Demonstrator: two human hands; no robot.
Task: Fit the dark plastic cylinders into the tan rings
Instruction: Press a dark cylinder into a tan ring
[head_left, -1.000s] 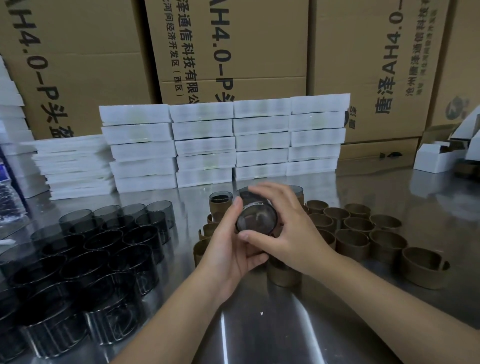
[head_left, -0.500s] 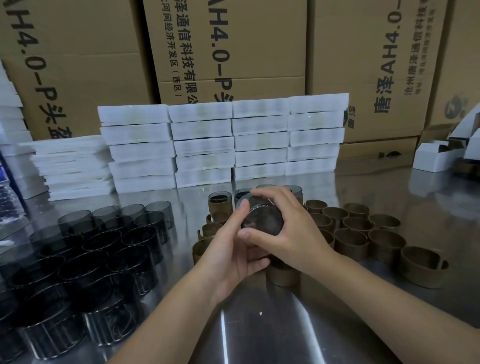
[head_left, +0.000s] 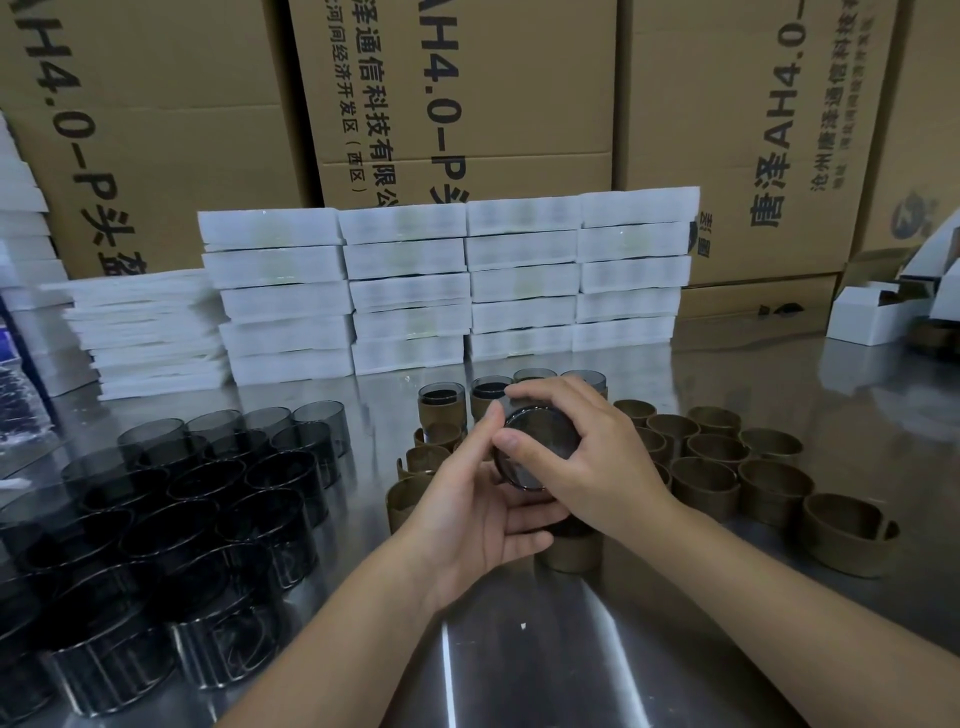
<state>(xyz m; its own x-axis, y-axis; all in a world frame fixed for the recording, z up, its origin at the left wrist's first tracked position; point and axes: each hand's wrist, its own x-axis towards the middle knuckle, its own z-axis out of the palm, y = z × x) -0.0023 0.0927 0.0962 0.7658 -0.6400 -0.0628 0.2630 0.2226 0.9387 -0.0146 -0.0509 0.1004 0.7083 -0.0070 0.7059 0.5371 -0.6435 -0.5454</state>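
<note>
- Gripping the cylinder (head_left: 537, 452) with the right hand (head_left: 597, 462) — fingers curled round it.
- Cupping it from below with the left hand (head_left: 478, 525).
- Tipped up — mouth facing back here.

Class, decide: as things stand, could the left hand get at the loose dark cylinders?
Probably yes, once freed: the left hand holds the held cylinder, and the loose dark cylinders stand close on its side, with open table between.

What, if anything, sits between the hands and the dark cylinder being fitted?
Nothing visible. The left hand and right hand both grip the dark cylinder directly, above the table. Any tan ring on it is hidden.
</note>
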